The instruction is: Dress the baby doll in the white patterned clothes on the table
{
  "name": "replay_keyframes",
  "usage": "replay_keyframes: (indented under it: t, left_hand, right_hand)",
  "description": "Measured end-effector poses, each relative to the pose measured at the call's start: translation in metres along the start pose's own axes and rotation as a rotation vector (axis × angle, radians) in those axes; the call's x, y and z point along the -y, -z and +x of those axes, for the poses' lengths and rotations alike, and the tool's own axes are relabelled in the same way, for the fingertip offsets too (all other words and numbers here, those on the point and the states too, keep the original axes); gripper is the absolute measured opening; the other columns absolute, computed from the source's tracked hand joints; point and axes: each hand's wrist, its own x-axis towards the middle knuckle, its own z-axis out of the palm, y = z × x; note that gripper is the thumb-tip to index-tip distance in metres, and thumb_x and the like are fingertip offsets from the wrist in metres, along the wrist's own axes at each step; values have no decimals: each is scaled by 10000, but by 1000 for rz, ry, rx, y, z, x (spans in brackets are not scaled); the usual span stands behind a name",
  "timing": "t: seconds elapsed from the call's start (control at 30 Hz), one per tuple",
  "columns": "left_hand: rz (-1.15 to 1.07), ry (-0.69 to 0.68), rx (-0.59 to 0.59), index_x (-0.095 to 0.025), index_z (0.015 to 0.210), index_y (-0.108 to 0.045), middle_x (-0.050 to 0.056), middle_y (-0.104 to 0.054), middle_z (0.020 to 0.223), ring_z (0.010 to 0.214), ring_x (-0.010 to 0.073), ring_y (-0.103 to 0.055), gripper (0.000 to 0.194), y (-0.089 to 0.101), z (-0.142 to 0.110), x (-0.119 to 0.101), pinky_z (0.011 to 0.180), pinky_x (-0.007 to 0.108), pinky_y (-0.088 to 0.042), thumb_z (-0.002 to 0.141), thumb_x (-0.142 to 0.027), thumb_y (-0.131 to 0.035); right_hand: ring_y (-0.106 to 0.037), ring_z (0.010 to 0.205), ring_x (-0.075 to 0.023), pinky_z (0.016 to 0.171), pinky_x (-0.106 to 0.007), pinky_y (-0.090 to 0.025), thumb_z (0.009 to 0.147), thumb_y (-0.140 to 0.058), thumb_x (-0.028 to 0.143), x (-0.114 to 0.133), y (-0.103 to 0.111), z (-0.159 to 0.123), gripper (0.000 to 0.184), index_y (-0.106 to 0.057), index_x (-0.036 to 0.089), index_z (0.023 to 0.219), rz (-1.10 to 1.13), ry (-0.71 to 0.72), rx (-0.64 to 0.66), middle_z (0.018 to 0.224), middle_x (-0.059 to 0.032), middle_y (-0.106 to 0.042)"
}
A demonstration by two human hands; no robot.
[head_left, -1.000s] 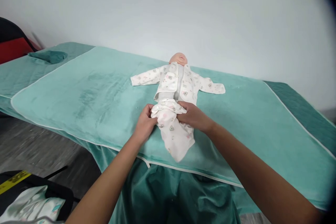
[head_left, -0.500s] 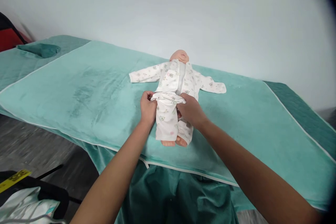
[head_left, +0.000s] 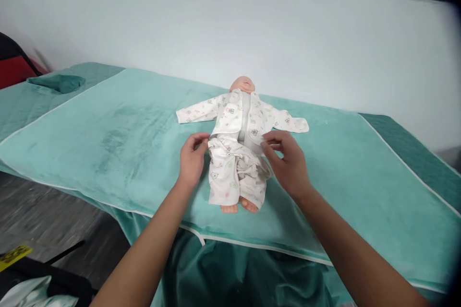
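A baby doll lies on its back on a light green mat, head toward the wall. It wears a white printed jacket, open down the front, with both sleeves spread sideways. White printed trousers cover its legs up to the waist, and the bare feet stick out at the bottom. My left hand hovers just left of the waistband, fingers loosely curled and apart, holding nothing. My right hand is just right of the waist, fingers spread, its fingertips near the jacket's hem.
The mat covers a table draped in darker green cloth, against a white wall. A folded dark green cloth lies at the far left. A red and black object stands behind it. A patterned bag sits low left on the floor.
The trousers have been pulled up from the doll's legs to its waist, baring the feet. Both hands have let go of the waistband and moved slightly apart.
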Motion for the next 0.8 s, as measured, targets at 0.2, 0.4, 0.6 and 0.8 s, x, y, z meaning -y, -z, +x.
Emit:
replay_keyframes:
  t: [0.2, 0.4, 0.6, 0.8]
  left_hand:
    - [647, -232, 201, -215, 1071, -611, 88, -558, 1198, 1181, 306, -520, 437, -47, 39, -37, 998, 433, -432, 659, -134, -730]
    - [971, -349, 322, -227, 1009, -577, 120, -507, 1171, 1033, 322, -528, 338, -62, 35, -47, 816, 408, -458, 703, -184, -713]
    - [474, -94, -79, -217, 736, -480, 25, -513, 768, 742, 203, -543, 135, -28, 57, -49, 718, 357, -466, 838, -274, -547]
    - [41, 269, -502, -200, 788, -479, 21, -547, 820, 794, 167, -580, 106, 35, 79, -30, 676, 320, -520, 748, -132, -551]
  right_hand:
    - [-576, 981, -274, 624, -322, -374, 940, -581, 439, -16, -14, 32, 278, -535, 209, 1091, -623, 65, 221, 1144, -122, -576]
    - [-570, 806, -224, 618, -323, -293, 1042, -338, 331, -10, -32, 54, 265, -546, 193, 953, -735, 116, 275, 969, -110, -611]
    - [-532, 641, -154, 605, -279, -425, 939, -497, 474, -36, 13, 67, 278, -504, 230, 805, -10, -209, -146, 719, 17, -536]
    - [-523, 557, -165, 569, -334, -453, 823, -619, 417, -116, 92, 15, 217, -539, 227, 758, 7, -672, -445, 637, 20, -543]
